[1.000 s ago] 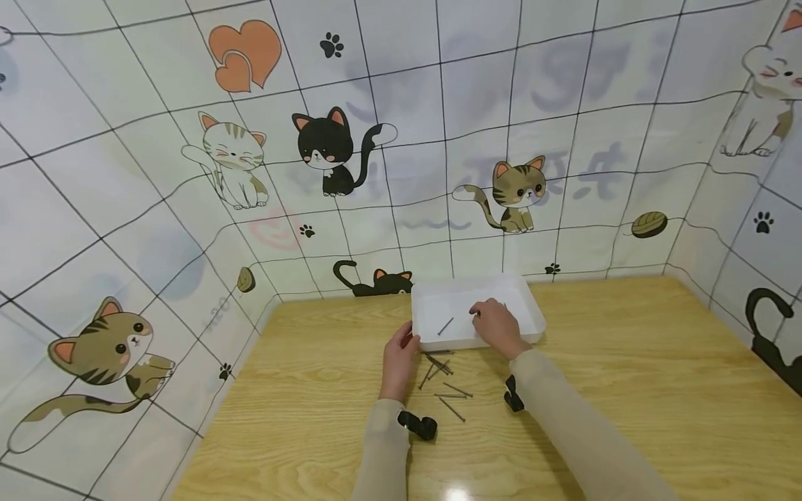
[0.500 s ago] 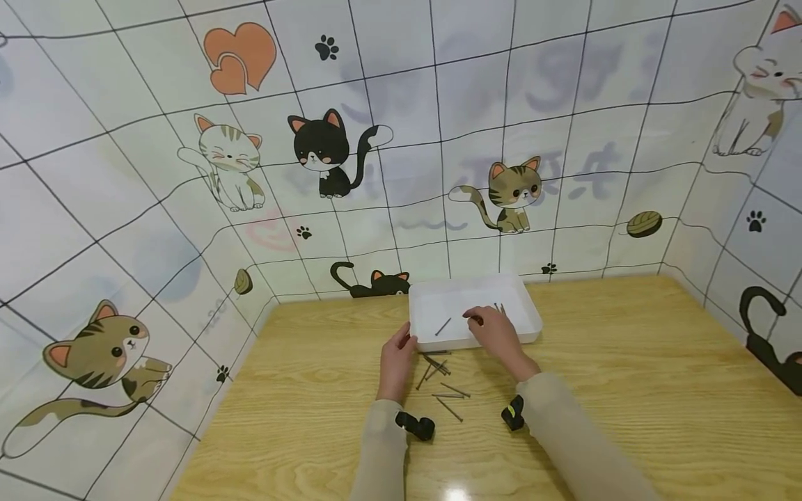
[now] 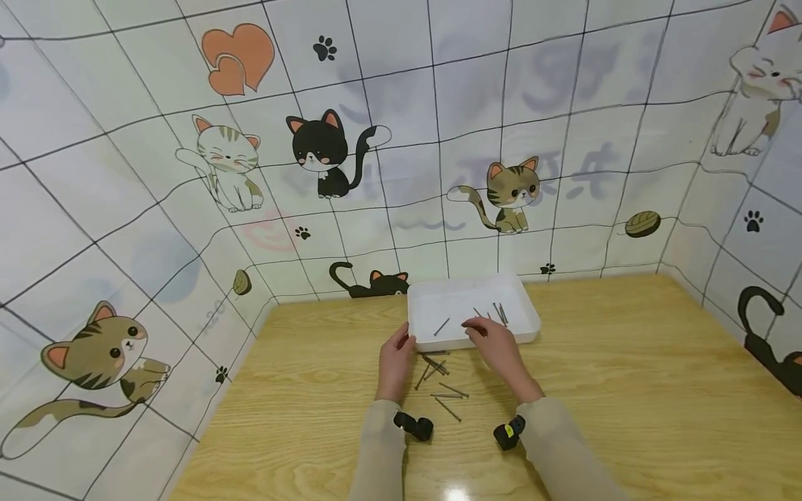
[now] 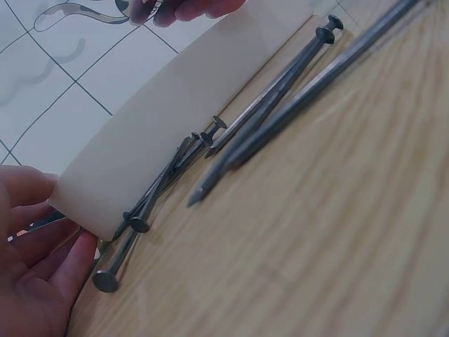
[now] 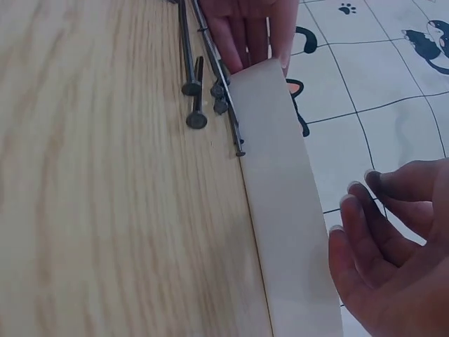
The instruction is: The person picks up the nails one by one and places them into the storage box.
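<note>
Grips the near left corner of a shallow white rectangular tray (image 3: pixel 454 299) with the left hand (image 3: pixel 396 362), pinching it between thumb and fingers. Holds the right hand (image 3: pixel 498 346) above the near wall of the tray, with fingers loosely curved, tips slightly apart and nothing visible between them. Shows, inside the tray, one slim dark metal nail (image 3: pixel 442 326) lying slanted to the left of the right hand, and a loose cluster of similar nails (image 3: pixel 501 314) beyond that hand, toward the right side, partly hidden by it.

Lying on the pale wood-grain worktop (image 3: pixel 301 390), between the forearms: more flat-headed nails (image 3: pixel 447 409), some crossed in a heap just beside the near wall of the tray, three others nearer the wrists. Worn at the wrists, by beige sleeves (image 3: pixel 383 452): small black cameras (image 3: pixel 414 426). Printed on the white gridded wall covering (image 3: pixel 407 167) behind: cartoon cats.
</note>
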Motion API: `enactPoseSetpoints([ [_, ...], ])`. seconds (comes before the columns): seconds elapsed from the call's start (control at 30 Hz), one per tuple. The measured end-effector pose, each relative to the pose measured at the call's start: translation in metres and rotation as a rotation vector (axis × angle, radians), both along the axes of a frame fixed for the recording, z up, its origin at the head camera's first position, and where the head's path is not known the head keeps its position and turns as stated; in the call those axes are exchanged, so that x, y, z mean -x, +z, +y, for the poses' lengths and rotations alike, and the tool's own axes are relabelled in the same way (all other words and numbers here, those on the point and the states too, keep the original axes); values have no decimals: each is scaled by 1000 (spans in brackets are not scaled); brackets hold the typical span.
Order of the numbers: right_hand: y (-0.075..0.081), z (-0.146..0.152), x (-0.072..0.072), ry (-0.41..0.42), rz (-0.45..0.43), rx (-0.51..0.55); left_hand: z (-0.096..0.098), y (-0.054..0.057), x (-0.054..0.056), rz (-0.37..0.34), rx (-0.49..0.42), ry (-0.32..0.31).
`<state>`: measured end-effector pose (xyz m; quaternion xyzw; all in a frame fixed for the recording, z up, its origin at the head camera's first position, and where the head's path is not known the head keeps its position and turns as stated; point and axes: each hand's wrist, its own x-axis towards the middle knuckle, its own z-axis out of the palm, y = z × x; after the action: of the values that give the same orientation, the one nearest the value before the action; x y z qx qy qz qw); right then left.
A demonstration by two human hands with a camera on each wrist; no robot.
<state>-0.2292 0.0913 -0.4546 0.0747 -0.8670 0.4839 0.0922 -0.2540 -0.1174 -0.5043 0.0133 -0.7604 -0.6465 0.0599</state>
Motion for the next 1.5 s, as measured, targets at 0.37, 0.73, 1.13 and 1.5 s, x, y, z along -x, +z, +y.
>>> enactPoseSetpoints([
  [0.37, -16, -3, -7, 77, -69, 31, 1, -3, -3, -6, 10, 4],
  [0.73, -20, -5, -3, 153, -102, -4, 0, -1, 2, 7, 26, 13],
  [1.13, -23, -11, -2, 311, -139, -47, -2, 2, -1, 27, 37, 11],
  [1.5, -18, -27, -19, 296, -173, -327, -2, 0, -2, 39, 25, 11],
])
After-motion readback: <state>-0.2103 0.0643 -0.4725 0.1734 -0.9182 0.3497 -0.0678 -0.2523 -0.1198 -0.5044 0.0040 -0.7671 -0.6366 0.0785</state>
